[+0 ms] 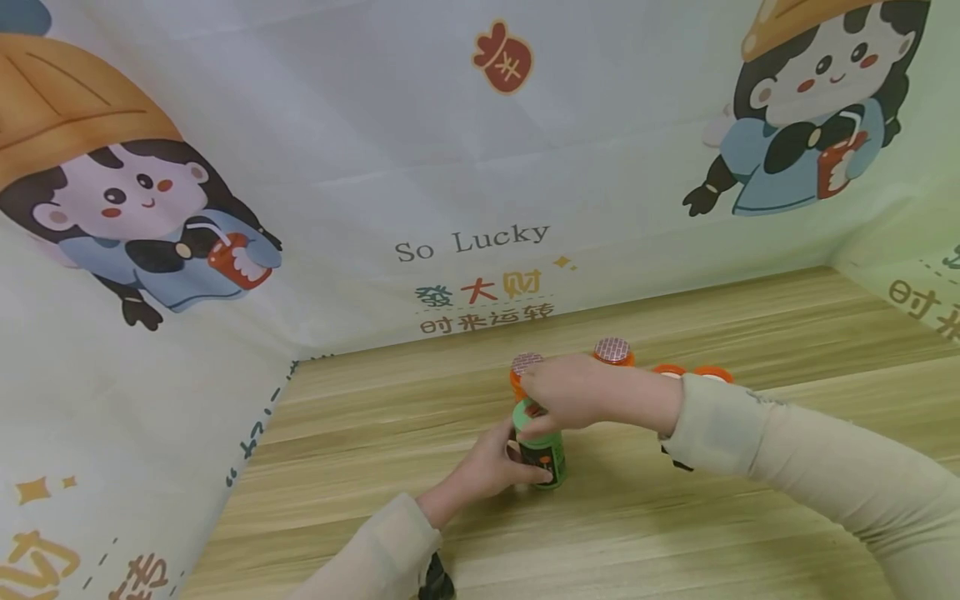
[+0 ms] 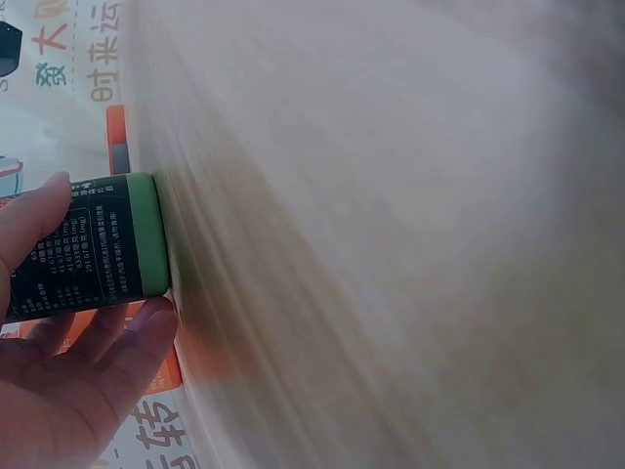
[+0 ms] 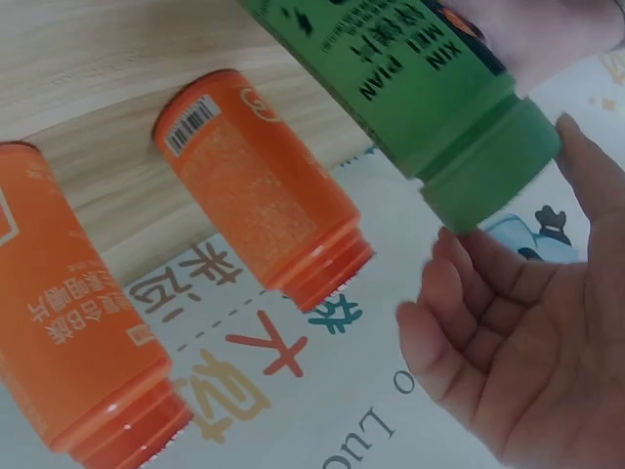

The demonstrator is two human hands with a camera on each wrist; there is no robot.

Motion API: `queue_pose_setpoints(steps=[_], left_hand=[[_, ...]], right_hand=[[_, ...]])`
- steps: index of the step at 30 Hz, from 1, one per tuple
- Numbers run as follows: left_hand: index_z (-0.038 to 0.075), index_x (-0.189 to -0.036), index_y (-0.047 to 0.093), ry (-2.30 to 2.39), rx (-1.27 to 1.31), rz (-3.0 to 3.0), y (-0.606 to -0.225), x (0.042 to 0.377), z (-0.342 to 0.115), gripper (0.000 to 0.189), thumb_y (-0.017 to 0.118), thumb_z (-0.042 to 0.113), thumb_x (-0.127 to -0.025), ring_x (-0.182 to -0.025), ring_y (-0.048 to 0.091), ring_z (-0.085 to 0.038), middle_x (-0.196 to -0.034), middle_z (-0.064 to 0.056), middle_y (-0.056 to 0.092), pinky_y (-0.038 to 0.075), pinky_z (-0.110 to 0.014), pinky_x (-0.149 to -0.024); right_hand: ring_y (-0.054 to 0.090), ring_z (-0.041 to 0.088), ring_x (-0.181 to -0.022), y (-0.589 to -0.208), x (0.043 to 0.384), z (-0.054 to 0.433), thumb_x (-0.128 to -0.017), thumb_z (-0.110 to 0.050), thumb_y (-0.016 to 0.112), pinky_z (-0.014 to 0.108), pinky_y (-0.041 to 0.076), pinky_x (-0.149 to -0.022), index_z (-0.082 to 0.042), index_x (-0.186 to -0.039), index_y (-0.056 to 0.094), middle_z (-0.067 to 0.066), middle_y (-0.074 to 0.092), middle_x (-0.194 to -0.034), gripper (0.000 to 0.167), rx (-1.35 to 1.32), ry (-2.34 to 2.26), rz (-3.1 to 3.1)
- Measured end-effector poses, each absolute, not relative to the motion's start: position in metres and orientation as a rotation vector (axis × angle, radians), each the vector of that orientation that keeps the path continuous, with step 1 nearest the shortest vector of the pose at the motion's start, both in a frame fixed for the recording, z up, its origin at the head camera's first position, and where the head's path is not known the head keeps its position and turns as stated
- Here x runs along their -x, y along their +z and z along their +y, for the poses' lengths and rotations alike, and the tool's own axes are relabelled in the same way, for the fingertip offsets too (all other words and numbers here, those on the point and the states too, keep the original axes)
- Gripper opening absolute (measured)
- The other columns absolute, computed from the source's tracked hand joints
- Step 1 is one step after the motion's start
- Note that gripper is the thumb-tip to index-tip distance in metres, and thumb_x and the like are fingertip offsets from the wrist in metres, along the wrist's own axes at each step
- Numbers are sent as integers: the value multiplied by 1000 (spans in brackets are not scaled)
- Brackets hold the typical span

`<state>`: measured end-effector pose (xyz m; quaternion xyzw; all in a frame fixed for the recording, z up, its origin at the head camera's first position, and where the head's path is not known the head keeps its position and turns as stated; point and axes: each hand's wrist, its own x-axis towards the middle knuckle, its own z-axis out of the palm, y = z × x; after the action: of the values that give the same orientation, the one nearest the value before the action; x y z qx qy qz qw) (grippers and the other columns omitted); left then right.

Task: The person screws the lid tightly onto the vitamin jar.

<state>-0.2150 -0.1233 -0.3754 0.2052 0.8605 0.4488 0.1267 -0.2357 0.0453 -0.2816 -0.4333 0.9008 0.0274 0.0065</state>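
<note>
A green bottle (image 1: 551,462) with a dark printed label stands upright on the wooden surface. My left hand (image 1: 487,467) grips its lower body, thumb across the front and fingers behind, as the left wrist view shows. At the top, my right hand (image 1: 573,390) has its thumb and fingertips at opposite sides of the green cap (image 3: 498,161), pinching it. The cap sits on the bottle. Just behind stands an orange bottle (image 3: 259,186), capless, with a printed seal (image 1: 527,362) over its mouth. The right hand partly hides that bottle in the head view.
Another capless orange bottle (image 3: 73,303) with a seal stands to the right. Two orange caps (image 1: 712,374) lie beyond the right forearm, partly hidden by it. A printed cloth (image 1: 360,200) walls the wooden surface (image 1: 360,433) at the back and sides.
</note>
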Motion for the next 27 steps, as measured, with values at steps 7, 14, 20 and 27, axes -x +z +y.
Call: queue_pose_setpoints(steps=[7,14,20,27], left_hand=[[9,-131,43,1325,-590,2480,-375,214,-124,63,74,15,-77,-91,58,-17,-117,-8,57,49,-30,-75],[9,-132,43,1326,-610,2497,-377,215,-125,64,74,16,-77,-90,58,-18,-116,-8,57,49,-29,-73],[2,-123,47,1330,-629,2503,-378,214,-124,55,74,12,-76,-90,58,-20,-111,-12,58,49,-29,-74],[2,-124,47,1344,-634,2506,-377,215,-123,56,75,11,-76,-89,58,-21,-111,-13,58,49,-30,-73]], right_hand=[[35,9,-55,-288,238,46,-80,-60,56,21,26,-46,-14,-81,52,-5,43,-67,46,1328,29,2894],[57,18,-86,-286,241,54,-85,-56,52,30,47,-65,-10,-104,59,7,58,-110,51,1420,-118,2829],[41,24,-124,-279,250,66,-91,-16,56,36,39,-99,-4,-127,50,11,44,-134,38,1729,-280,2466],[38,29,-129,-273,256,73,-88,4,53,37,38,-100,-4,-129,51,16,40,-140,41,1759,-200,2277]])
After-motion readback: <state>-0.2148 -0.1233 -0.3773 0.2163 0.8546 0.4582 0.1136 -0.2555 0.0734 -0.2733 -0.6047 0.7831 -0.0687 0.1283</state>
